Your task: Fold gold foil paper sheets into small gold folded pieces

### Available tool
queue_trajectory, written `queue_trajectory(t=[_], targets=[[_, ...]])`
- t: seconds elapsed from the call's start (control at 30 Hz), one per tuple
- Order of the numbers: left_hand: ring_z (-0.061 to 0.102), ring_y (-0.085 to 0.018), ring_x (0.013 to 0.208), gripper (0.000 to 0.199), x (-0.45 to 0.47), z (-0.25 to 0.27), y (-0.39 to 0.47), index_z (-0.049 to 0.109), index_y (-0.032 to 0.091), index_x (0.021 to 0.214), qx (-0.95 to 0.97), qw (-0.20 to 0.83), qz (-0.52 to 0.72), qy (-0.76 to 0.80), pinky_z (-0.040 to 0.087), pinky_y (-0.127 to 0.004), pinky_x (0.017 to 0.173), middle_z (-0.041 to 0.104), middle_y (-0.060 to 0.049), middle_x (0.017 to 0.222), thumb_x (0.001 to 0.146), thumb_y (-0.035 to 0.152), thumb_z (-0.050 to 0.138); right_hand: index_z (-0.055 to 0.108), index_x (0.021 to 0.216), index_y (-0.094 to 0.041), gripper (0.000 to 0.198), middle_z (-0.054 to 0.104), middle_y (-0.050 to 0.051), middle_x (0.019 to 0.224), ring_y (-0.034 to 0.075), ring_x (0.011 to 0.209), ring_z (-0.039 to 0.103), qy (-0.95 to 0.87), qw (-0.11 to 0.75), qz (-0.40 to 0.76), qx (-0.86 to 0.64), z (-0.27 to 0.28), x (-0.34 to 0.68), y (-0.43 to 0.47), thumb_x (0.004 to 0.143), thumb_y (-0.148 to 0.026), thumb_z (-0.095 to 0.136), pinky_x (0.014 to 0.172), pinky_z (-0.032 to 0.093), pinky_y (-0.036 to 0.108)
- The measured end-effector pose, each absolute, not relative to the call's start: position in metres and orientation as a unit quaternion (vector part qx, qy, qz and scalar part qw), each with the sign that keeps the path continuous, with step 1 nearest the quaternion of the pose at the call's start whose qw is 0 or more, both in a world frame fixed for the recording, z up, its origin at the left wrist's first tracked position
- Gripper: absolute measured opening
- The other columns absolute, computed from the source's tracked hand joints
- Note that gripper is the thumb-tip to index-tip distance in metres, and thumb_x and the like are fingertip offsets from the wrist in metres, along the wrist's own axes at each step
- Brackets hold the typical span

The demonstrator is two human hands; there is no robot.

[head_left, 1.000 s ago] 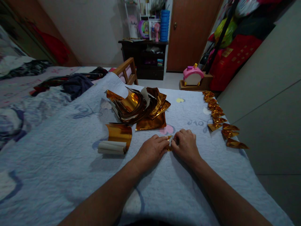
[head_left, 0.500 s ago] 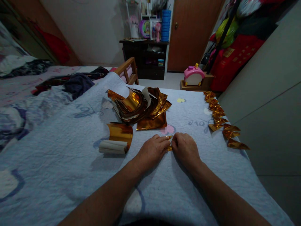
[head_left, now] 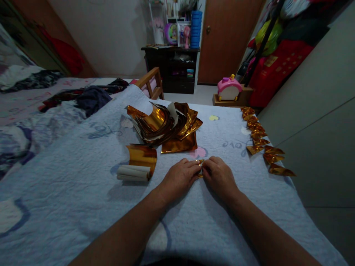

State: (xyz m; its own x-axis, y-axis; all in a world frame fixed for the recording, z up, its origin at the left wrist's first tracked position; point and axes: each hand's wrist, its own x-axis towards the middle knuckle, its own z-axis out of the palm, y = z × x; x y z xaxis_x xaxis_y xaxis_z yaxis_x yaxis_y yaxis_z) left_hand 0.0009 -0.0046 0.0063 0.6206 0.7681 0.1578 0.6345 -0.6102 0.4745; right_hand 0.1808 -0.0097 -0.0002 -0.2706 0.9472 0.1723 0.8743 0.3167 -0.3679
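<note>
Between my two hands, low over the bed, is a small piece of gold foil paper (head_left: 200,176), mostly covered by fingers. My left hand (head_left: 181,175) is closed on its left side, and my right hand (head_left: 220,175) pinches its right edge. Beyond them lies a thick, curled stack of gold foil paper sheets (head_left: 158,123), with a flat sheet (head_left: 180,145) at its near side. A smaller curled bundle of the same sheets (head_left: 142,157) rests left of my left hand, its pale backing turned up. Folded gold foil pieces (head_left: 256,129) form a row along the bed's right edge.
A blue patterned bedcover (head_left: 91,207) spreads beneath everything. Crumpled clothes (head_left: 93,99) lie at the far left. Past the bed's far edge stand a wooden chair (head_left: 155,83), a dark cabinet (head_left: 169,70) and a pink toy case (head_left: 229,88). A pale cabinet panel (head_left: 313,122) borders the right side.
My right hand's fingers have shifted slightly at the foil paper's edge, closer to my left fingertips. The stacks and the row of folded pieces stay in place.
</note>
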Motion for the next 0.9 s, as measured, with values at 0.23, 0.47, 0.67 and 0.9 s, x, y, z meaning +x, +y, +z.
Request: queue_trajectory(t=[0.23, 0.47, 0.67, 0.9], targets=[[0.06, -0.021, 0.111, 0.026, 0.0006, 0.0056, -0.004, 0.066, 0.02, 0.119, 0.884, 0.186, 0.174, 0.391, 0.049, -0.038, 0.1, 0.066, -0.004, 0.135, 0.094, 0.02, 0.065, 0.067, 0.083, -0.019, 0.016, 0.064, 0.007, 0.087, 0.021, 0.087, 0.056, -0.795, 0.207, 0.099, -0.562, -0.0027, 0.1803, -0.0093, 0.089, -0.01, 0.056, 0.078, 0.042, 0.03], [0.059, -0.023, 0.112, 0.033, 0.0, 0.0056, -0.0046, 0.061, 0.02, 0.124, 0.871, 0.203, 0.168, 0.414, 0.049, -0.039, 0.101, 0.068, -0.004, 0.13, 0.092, 0.017, 0.065, 0.071, 0.088, -0.018, 0.016, 0.063, 0.007, 0.087, 0.021, 0.086, 0.058, -0.798, 0.208, 0.108, -0.556, -0.002, 0.1812, -0.0102, 0.088, -0.01, 0.057, 0.077, 0.044, 0.03], [0.06, -0.024, 0.11, 0.037, -0.0013, 0.0061, -0.0056, 0.06, 0.02, 0.127, 0.864, 0.214, 0.168, 0.425, 0.051, -0.04, 0.099, 0.07, -0.005, 0.126, 0.091, 0.017, 0.067, 0.072, 0.086, -0.018, 0.016, 0.063, 0.007, 0.087, 0.021, 0.086, 0.059, -0.797, 0.218, 0.145, -0.544, 0.0036, 0.1845, -0.011, 0.084, -0.01, 0.059, 0.077, 0.045, 0.031], [0.06, -0.022, 0.115, 0.04, -0.0015, 0.0003, -0.0042, 0.06, 0.021, 0.133, 0.882, 0.182, 0.193, 0.389, 0.05, -0.039, 0.103, 0.064, -0.004, 0.139, 0.093, 0.017, 0.064, 0.072, 0.083, -0.017, 0.019, 0.063, 0.007, 0.085, 0.021, 0.084, 0.058, -0.804, 0.222, 0.152, -0.53, -0.0003, 0.1887, -0.0082, 0.084, -0.008, 0.055, 0.077, 0.046, 0.033]])
